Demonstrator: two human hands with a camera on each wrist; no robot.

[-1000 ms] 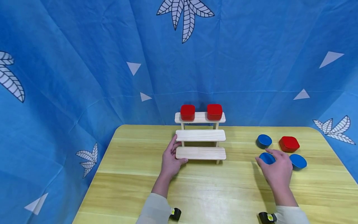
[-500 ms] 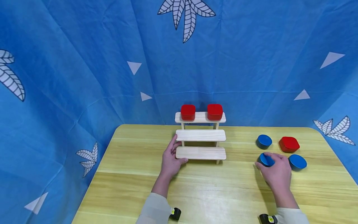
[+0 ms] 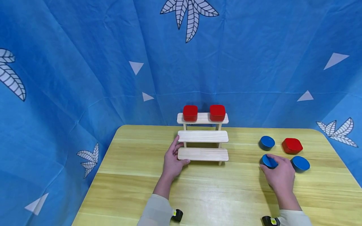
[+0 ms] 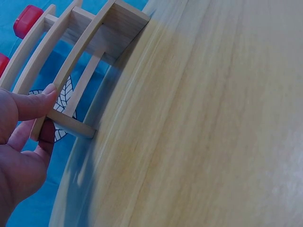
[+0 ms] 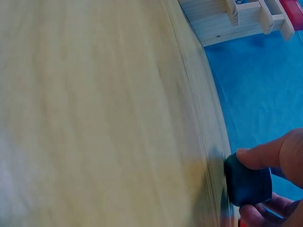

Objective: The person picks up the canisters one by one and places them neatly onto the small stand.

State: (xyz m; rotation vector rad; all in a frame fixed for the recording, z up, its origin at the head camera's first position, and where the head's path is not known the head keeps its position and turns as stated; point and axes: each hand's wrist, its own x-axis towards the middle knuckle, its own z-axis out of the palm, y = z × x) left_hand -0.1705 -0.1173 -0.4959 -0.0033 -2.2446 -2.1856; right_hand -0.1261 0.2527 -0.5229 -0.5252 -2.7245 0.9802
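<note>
A three-tier wooden display shelf (image 3: 203, 136) stands at the back middle of the table. My left hand (image 3: 172, 161) grips its lowest board at the left end; in the left wrist view the thumb (image 4: 35, 104) lies over the board and fingers are behind it. Two red rounded-square tins (image 3: 190, 113) sit apart on the top board. On the right, my right hand (image 3: 282, 172) pinches a short blue round tin (image 3: 266, 161), between thumb (image 5: 260, 156) and fingers, as the right wrist view shows. Its far right side is hidden by the fingers.
Close around the right hand stand a second blue round tin (image 3: 266, 143) behind, a red rounded-square tin (image 3: 292, 146) at the back right, and another blue round tin (image 3: 300, 164) to the right. A blue patterned cloth (image 3: 254, 62) hangs behind the wooden table (image 3: 220, 194).
My right hand has closed round the blue tin, its thumb and fingers shifting slightly on it. The left hand and the shelf have stayed put.
</note>
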